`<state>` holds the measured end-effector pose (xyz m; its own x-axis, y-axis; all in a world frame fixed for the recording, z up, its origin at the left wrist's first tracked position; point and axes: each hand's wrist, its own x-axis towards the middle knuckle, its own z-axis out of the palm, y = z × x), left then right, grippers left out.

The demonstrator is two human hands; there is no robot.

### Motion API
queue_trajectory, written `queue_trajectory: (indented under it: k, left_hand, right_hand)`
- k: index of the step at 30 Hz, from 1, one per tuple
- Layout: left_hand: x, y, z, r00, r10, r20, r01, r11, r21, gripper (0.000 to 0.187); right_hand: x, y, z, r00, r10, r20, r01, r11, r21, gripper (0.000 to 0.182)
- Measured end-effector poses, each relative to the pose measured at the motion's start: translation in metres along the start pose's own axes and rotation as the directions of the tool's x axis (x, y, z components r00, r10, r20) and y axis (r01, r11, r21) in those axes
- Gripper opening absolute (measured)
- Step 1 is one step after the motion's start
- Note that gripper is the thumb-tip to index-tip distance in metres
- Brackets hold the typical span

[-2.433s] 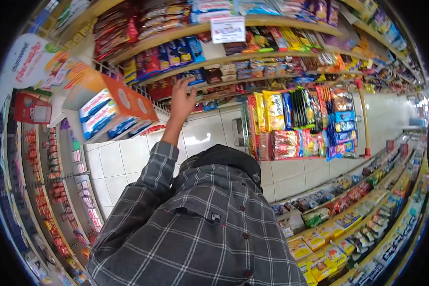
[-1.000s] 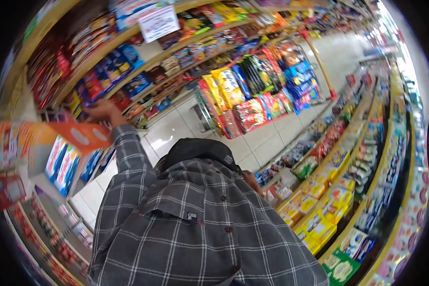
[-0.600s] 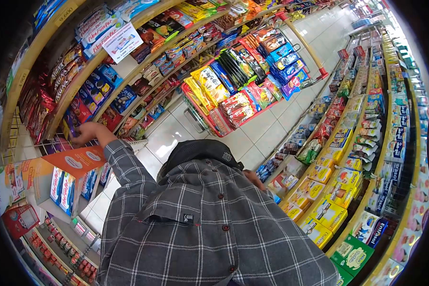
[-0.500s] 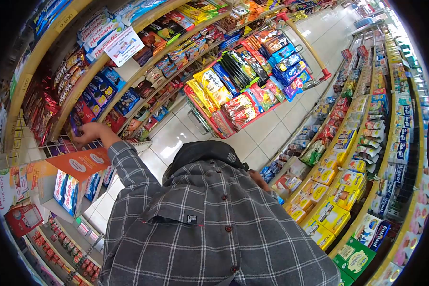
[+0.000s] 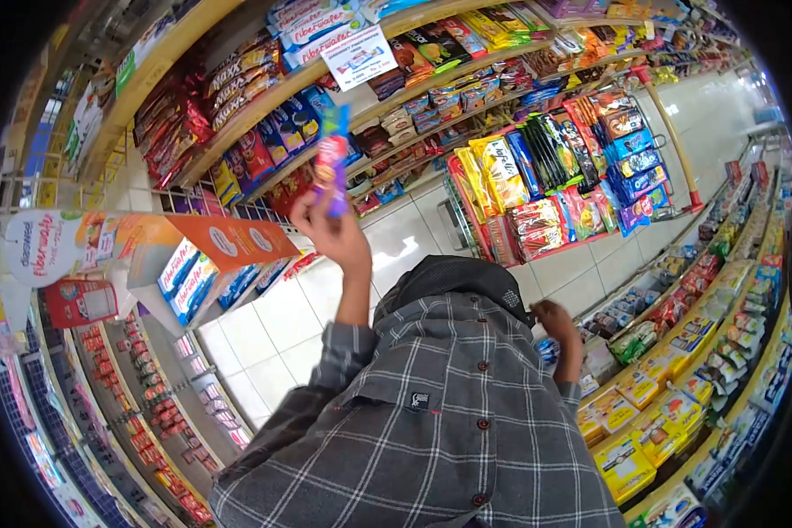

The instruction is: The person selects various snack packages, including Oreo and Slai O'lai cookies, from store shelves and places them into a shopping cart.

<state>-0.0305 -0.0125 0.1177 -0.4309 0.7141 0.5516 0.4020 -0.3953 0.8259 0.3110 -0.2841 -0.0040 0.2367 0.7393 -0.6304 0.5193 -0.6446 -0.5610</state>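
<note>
My left hand (image 5: 333, 236) holds up a small slim packet (image 5: 330, 167), purple, red and blue and slightly blurred, by its lower end. It is raised in front of the snack shelves, above an orange display panel (image 5: 238, 239). On the right, my right hand (image 5: 554, 319) hangs beside my body with its fingers bent; whether anything is in it is too small to tell. Ahead of me a cart (image 5: 488, 251) is filled with rows of colourful snack packs (image 5: 550, 154).
Curved shelves (image 5: 277, 92) of snacks run along the left and top. A display of blue and white boxes (image 5: 194, 282) stands at the left. Yellow boxes (image 5: 625, 466) line the right shelves. The cart has a red-ended handle (image 5: 675, 141).
My left hand has come away from the shelf and lifted with a packet in it. The view has shifted, and more of my right hand shows.
</note>
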Motion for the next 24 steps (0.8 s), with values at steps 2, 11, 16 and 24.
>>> queue_trajectory:
  k: [2,11,16,24]
  left_hand:
    - [-0.022,0.011,-0.014,0.947,0.21,0.242,-0.214,0.977,-0.009,0.032]
    - [-0.04,0.055,-0.025,0.544,0.536,0.646,-0.444,0.837,-0.32,0.053]
    - [-0.024,0.058,-0.045,0.539,0.437,0.719,-0.058,0.872,-0.487,0.038]
    - [-0.019,-0.014,-0.037,0.281,-0.426,0.86,0.947,0.266,-0.177,0.036]
  right_hand:
    - [-0.002,-0.08,-0.026,0.991,-0.11,-0.082,0.125,0.968,0.217,0.04]
    - [-0.033,-0.301,-0.012,0.902,-0.429,-0.049,0.248,0.422,0.872,0.041]
    - [-0.024,-0.289,-0.004,0.904,-0.402,-0.144,0.336,0.461,0.821,0.027]
    - [-0.044,-0.275,-0.011,0.793,-0.568,0.222,0.336,0.711,0.617,0.034]
